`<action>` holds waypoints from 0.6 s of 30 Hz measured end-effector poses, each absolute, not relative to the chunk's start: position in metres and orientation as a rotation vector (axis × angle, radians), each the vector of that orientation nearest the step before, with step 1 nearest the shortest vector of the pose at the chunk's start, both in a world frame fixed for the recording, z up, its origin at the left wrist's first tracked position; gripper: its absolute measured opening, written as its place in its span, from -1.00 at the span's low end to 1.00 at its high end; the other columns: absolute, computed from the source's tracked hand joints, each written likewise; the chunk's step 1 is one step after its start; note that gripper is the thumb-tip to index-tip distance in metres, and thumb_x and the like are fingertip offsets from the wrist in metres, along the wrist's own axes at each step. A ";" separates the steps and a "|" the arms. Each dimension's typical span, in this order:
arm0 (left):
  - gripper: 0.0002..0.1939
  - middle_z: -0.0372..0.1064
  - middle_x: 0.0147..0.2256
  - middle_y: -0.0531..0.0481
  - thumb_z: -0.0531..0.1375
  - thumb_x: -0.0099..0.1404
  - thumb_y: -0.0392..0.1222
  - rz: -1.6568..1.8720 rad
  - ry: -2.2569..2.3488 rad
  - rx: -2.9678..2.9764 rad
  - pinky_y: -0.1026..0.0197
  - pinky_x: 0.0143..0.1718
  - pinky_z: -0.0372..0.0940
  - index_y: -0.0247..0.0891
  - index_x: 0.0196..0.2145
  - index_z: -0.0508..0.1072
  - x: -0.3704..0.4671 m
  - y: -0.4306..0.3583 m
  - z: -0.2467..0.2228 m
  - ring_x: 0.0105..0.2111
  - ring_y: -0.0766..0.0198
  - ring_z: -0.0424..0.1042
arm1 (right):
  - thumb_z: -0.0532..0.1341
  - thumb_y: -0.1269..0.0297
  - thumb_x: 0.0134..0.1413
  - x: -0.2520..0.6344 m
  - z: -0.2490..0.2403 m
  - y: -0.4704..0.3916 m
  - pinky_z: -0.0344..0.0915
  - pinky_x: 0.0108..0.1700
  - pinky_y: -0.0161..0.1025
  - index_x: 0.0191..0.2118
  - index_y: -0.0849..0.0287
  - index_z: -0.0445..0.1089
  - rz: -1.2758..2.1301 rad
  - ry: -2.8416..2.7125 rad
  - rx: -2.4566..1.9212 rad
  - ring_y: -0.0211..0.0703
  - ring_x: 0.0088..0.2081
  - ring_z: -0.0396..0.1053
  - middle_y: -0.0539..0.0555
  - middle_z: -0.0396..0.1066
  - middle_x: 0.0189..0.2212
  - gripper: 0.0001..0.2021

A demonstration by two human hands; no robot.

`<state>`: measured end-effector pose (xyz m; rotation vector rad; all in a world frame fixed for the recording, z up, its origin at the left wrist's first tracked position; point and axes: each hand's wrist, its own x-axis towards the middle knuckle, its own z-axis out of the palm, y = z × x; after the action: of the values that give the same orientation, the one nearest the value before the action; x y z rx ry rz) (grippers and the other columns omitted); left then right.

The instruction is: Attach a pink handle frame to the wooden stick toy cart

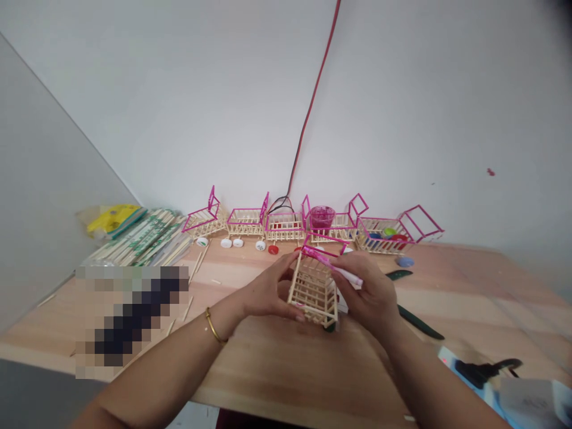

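Note:
My left hand (pixel 266 292) grips the left side of a small shopping cart (pixel 313 286) built of thin wooden sticks, its thumb along the near end. The cart's basket is bare wood, while the handle frame at its far end is magenta. My right hand (pixel 369 292) is closed around a white, pink-stained paintbrush (pixel 351 276). Its far end lies at the cart's far top rim; I cannot make out the bristles. Behind the hands stands a row of similar carts (pixel 245 220) with magenta rims and handles. A cup stained with magenta paint (pixel 322 219) sits among them.
Bundled wooden sticks (pixel 147 238) and a yellow package (pixel 116 219) lie at the left, near a blurred patch. White bottle caps (pixel 226 243) are under the carts. At right are a dark green blade-like object (pixel 420 323) and a power strip (pixel 465 372) with a black plug.

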<state>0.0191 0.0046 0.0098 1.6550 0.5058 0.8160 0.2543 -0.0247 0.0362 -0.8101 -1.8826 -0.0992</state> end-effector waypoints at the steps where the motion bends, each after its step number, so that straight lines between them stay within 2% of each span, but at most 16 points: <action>1: 0.29 0.11 0.32 -0.33 0.60 -0.20 -0.08 0.812 0.507 1.655 -0.23 0.28 0.17 -0.11 0.40 0.07 0.019 0.005 0.010 0.23 -0.21 0.28 | 0.26 0.44 0.22 0.255 0.036 -0.025 0.38 -0.16 -0.11 -0.05 0.07 0.44 -0.095 -1.877 -0.813 -0.07 -0.23 0.45 0.08 0.53 -0.28 -0.78; 18: 0.31 0.07 0.34 -0.33 0.61 -0.25 -0.10 0.815 0.515 1.629 -0.24 0.29 0.15 -0.11 0.39 0.09 0.019 0.006 0.009 0.25 -0.23 0.26 | 0.25 0.41 0.22 0.255 0.037 -0.025 0.40 -0.17 -0.11 -0.07 0.07 0.45 -0.121 -1.889 -0.843 -0.06 -0.25 0.47 0.08 0.54 -0.30 -0.81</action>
<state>0.0192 0.0057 0.0088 1.6290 0.5150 0.8153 0.2546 -0.0249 0.0371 -0.8428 -1.8886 -0.1206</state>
